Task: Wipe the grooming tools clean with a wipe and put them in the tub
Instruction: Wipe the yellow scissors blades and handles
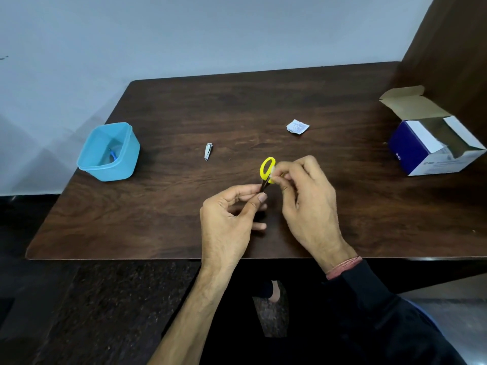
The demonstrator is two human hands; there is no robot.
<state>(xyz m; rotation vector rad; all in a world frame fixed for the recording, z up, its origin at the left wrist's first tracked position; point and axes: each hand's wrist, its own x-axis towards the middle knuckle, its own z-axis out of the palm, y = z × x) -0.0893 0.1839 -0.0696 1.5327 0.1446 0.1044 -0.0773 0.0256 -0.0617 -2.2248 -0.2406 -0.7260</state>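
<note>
A pale wall stands behind the dark wooden table (pixel 163 106) I sit at, and everything I need is spread across its top.

Far to my left, near the table's edge, sits the blue tub (pixel 109 151), open at the top so I can drop things straight in. Something small and blue already lies at its bottom; I cannot make out exactly what it is. Between the tub and my hands lies the nail clipper (pixel 208 151), flat on the wood and well apart from both, waiting its turn, I judge.

My left hand (pixel 229 214) pinches the blade end of the scissors (pixel 266 173) between thumb and forefinger, holding them steady above the table with the yellow handle loops pointing away from me. That leaves the handles free for cleaning. My right hand (pixel 305 198) has its fingertips drawn together against a handle loop, pinching what I take to be the wipe (pixel 274 172); only a pale sliver of it shows by the yellow plastic, so I cannot see it well.

Beyond my right hand lies a torn white sachet (pixel 297 126), likely the wipe's wrapper, set aside out of the way. At the far right stands an open blue-and-white carton (pixel 437 146), flaps up, presumably where the sachets come from.
</note>
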